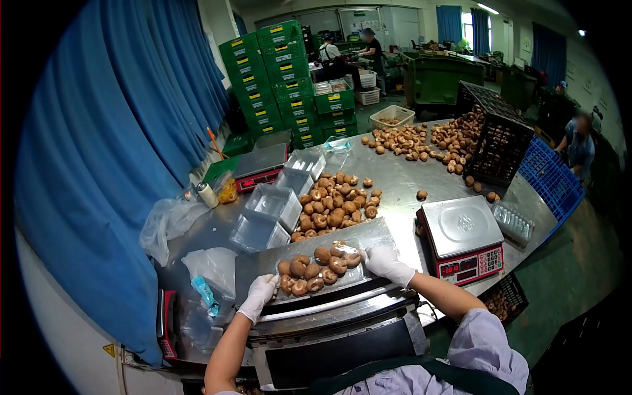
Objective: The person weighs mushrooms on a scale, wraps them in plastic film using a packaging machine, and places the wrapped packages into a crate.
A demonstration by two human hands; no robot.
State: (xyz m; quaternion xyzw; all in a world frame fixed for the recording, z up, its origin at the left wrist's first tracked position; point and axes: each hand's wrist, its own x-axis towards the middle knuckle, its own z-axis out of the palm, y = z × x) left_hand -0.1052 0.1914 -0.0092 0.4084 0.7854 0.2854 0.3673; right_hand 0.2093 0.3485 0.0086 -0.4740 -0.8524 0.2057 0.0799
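A clear pack of brown mushrooms [315, 270] lies on a metal plate at the front of the work table. My left hand [259, 295], in a white glove, has its fingers closed at the pack's left end. At the right end my gloved right hand [390, 264] has its fingers closed on the clear film. Just behind the pack is a heap of loose mushrooms [337, 203]. Empty clear trays [273, 205] are stacked left of that heap. A scale with a red front [462, 227] stands to the right of my right hand.
A black crate [495, 135] lies tipped at the back right with mushrooms spilling out. Beside it is a blue crate [552, 176]. Green crates [283, 76] are stacked behind the table. Another scale [261, 166] stands at the back left. Several people are farther back.
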